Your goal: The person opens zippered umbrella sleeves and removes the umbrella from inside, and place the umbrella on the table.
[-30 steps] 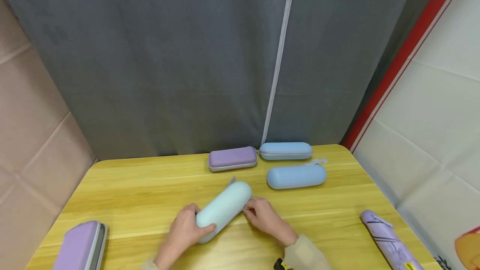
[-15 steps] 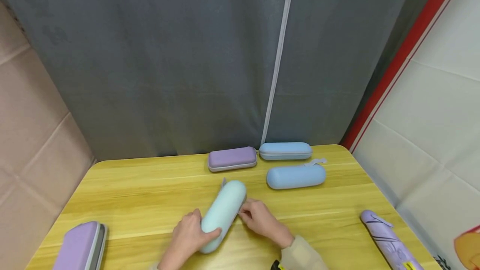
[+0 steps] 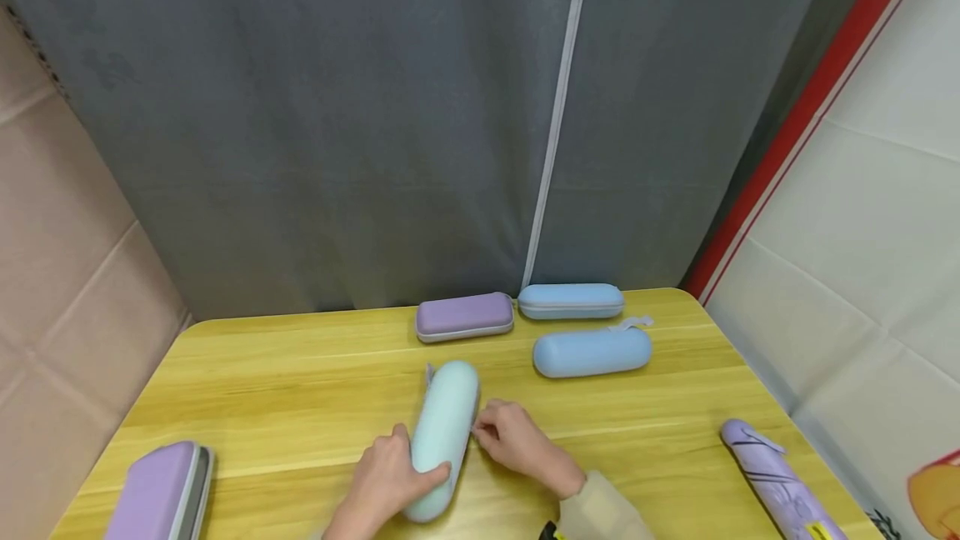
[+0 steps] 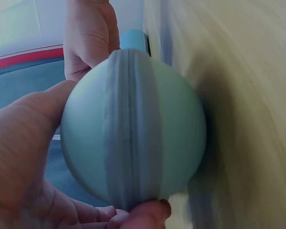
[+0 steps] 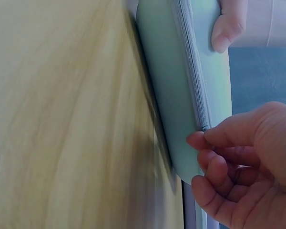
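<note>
A mint-green zippered case with rounded ends lies on the wooden table in the head view, its far end angled slightly right. My left hand grips its near end, thumb across the top and fingers round the far side. In the left wrist view the grey zipper band runs down the case's rounded end. My right hand pinches the zipper pull between thumb and forefinger at the case's right side; the fingertips mostly hide the pull. The zipper behind it looks closed in the right wrist view.
A purple case and two blue cases, one behind and one in front, lie at the back. A larger purple case is at the left edge, a folded lilac umbrella at the right. A grey curtain hangs behind the table.
My left hand has turned the mint case counterclockwise, its near end coming closer and its far end shifting left. My right hand, still pinching at its side, has moved slightly left and nearer.
</note>
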The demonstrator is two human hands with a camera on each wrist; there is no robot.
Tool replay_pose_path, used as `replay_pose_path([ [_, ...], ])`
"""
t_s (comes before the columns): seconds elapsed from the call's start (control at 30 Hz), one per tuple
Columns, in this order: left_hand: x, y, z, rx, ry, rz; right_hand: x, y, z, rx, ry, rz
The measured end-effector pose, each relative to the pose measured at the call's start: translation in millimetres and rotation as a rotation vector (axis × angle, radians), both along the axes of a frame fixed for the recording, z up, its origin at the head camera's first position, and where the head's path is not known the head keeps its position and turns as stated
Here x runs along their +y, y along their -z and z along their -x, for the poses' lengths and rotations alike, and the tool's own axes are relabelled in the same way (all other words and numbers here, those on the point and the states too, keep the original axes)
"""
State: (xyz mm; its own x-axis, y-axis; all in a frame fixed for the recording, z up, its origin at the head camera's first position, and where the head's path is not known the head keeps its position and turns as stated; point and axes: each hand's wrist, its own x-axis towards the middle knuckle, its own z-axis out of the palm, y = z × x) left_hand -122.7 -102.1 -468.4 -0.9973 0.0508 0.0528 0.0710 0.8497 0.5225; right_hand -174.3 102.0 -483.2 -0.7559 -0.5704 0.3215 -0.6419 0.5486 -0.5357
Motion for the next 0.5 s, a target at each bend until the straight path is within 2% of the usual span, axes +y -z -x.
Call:
replay_pose_path([
  [0.1, 1.0, -1.0, -0.5, -0.006, -0.003, -0.01, -0.4, -0.4, -0.9, 0.0, -0.03, -0.009],
  [0.3, 5.9, -0.8, -1.7, -0.041, -0.022, -0.06, -1.4, -2.0, -3.2, -0.055, -0.098, -0.026],
  [0.5, 13.4, -1.9, -4.8, -0.065, -0.03, -0.116, -0.7, -2.4, -3.6, -0.069, -0.091, -0.025],
])
